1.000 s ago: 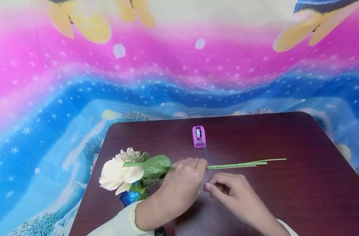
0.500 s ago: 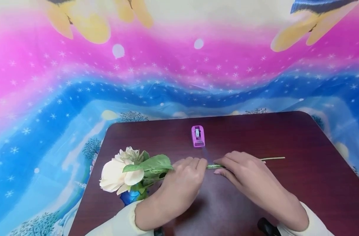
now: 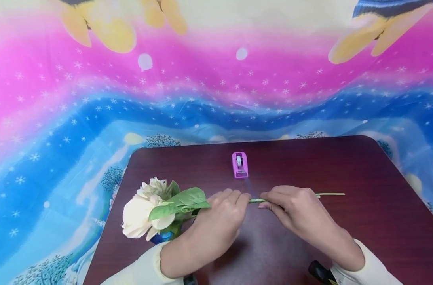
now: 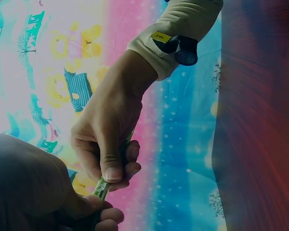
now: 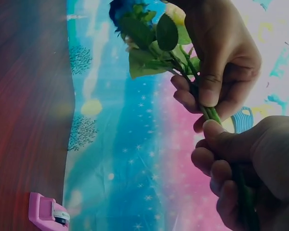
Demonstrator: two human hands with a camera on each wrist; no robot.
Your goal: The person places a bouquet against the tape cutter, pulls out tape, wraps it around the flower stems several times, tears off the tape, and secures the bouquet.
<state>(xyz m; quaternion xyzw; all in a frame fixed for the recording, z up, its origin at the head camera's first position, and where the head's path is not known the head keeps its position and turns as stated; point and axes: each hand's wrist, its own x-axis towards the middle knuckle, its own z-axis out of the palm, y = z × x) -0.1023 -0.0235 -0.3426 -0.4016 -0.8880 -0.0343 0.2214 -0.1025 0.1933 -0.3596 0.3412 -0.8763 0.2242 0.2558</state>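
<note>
A bunch of artificial flowers lies across both hands, with a large cream bloom (image 3: 139, 217) and a partly hidden blue rose (image 3: 162, 237) at its left end. My left hand (image 3: 221, 217) grips the green stems (image 3: 256, 200) just below the leaves (image 3: 188, 200). Close to its right, my right hand (image 3: 298, 209) holds the same stems between thumb and fingers. In the right wrist view, both thumbs press on the stems, a short gap apart. A faint clear strip of tape (image 3: 251, 188) runs from the pink tape dispenser (image 3: 240, 165) toward the stems between the hands.
The dark red-brown table (image 3: 344, 166) carries the dispenser beyond the hands. Behind it hangs a patterned pink and blue cloth (image 3: 216, 99). Thin stem ends (image 3: 332, 194) stick out to the right past my right hand.
My right hand, apart from the stems a second ago, has moved up and right and now grips them. The flower heads have turned slightly, so less of the blue rose shows.
</note>
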